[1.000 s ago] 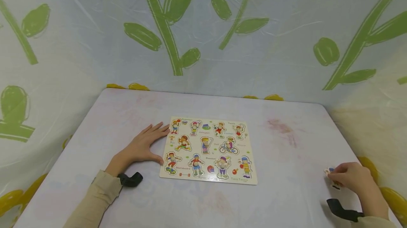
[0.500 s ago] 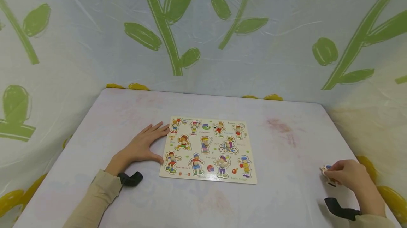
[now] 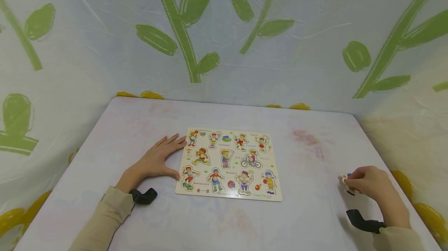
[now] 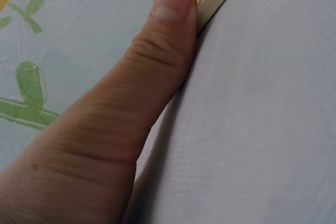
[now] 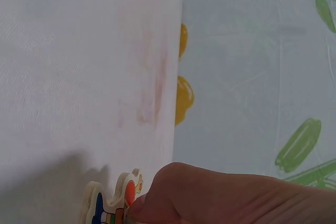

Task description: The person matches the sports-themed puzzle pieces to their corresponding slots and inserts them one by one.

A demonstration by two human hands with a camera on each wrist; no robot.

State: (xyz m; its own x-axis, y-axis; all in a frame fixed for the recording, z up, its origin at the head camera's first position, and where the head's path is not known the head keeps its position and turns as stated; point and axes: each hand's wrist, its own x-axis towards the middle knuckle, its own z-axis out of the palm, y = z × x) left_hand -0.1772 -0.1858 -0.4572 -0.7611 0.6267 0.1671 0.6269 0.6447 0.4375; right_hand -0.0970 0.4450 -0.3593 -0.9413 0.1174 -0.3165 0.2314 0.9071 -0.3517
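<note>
Both arms wear beige long sleeves (image 3: 101, 220). A black wrist-mounted camera bracket (image 3: 143, 196) sits at each cuff; the second bracket (image 3: 364, 223) is on the right.

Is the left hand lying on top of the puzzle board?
No, the left hand rests on the table beside the puzzle board.

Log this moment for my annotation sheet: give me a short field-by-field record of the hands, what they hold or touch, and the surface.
left hand: lies flat, fingers straight, thumb against the left edge of the puzzle board
right hand: pinches a small puzzle piece near the table's right edge
puzzle board: flat at mid-table, printed with sports figures
puzzle piece: cartoon figure with blue and orange parts, apart from the board
table: pale top with faint reddish stains
backdrop: plastic sheet with green stems and yellow flowers
</note>
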